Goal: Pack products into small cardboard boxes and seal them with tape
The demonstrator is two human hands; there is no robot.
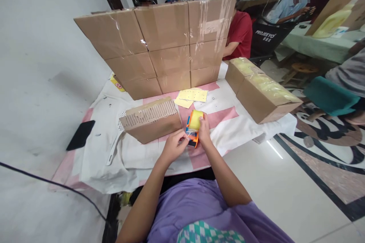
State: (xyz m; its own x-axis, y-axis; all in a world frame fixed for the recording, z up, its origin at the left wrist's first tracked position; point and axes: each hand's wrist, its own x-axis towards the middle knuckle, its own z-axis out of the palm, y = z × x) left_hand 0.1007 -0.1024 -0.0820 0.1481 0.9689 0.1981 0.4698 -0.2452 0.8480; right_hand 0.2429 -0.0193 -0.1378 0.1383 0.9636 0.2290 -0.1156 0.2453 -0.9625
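Note:
Both my hands meet over a small orange and blue tool [192, 136] carrying a yellow roll [195, 119], low on the cloth-covered table [245, 129]. My right hand [204, 129] is wrapped round the tool's right side. My left hand [173, 145] pinches at its lower left end, fingers closed. Just left of my hands lies a small cardboard box [152, 119] with a perforated strip along its top. Yellow label sheets [191, 97] lie on the cloth just beyond the tool.
A taped cardboard wall [159, 45] stands across the back of the table. Two long cardboard boxes [261, 89] lie at the right. A black phone [81, 134] rests at the left edge. Other people sit behind the wall and at the far right.

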